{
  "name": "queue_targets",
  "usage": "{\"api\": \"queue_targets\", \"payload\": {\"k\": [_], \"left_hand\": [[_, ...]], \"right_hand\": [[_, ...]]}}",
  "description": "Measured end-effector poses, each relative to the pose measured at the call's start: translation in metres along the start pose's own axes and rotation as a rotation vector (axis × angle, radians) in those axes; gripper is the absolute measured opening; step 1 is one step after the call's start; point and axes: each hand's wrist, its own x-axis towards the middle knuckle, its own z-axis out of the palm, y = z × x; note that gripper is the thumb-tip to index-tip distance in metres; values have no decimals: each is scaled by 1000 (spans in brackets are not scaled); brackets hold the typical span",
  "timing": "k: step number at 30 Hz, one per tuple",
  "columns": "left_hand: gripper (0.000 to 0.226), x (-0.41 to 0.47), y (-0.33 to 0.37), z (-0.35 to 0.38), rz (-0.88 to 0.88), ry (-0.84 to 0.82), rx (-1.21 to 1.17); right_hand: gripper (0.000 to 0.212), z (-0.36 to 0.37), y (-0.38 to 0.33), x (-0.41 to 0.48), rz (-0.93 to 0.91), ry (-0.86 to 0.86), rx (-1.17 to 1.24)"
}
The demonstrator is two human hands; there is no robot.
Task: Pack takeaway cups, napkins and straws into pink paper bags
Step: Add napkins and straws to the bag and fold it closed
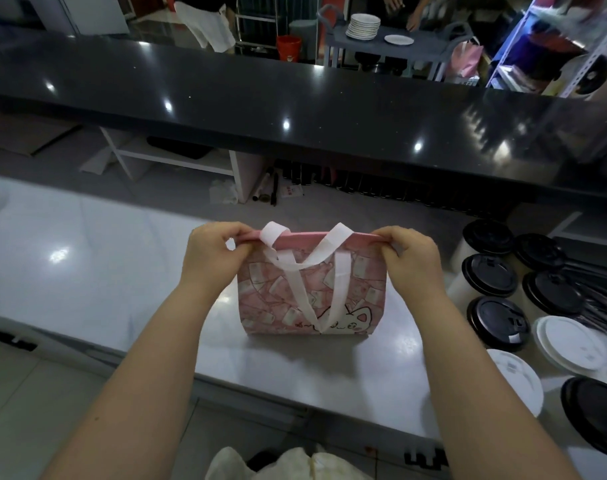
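Note:
A pink paper bag [278, 292] with a cat print and white handles stands upright on the white counter [87, 271]. My left hand [212, 252] pinches the bag's top edge at its left corner. At the right corner, my right hand [411, 259] pinches the same edge. The bag's mouth looks pressed flat between them, and its white handles hang down over the front. Takeaway cups with black lids [490, 275] and white lids [572, 344] stand in a group at the right. Dark straws [599, 296] lie beside them.
A raised black counter [295, 109] runs across behind the work surface. Beyond it, a grey cart carries a stack of white plates [363, 26], and people stand near it. A metal shelf rack [544, 46] is at the far right.

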Motion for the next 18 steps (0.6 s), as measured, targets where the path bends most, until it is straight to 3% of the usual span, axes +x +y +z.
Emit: {"api": "queue_targets", "payload": {"k": [3,8,11,16,18], "left_hand": [[33,-4,-11,-10,-146,-37,-183],[31,-8,-19,-7,-182,131,-153],[31,-22,-19,1,-208,186,-238],[42,-88,-37,29,-456,4,-445],[36,-116,-46,38,-552,-1,-469]], "right_hand": [[33,-2,14,-1,158,-9,146],[49,10,4,-3,176,62,285],[46,23,0,-12,277,12,467],[76,38,22,-69,411,-181,573],[72,48,32,-98,497,-190,611]]}}
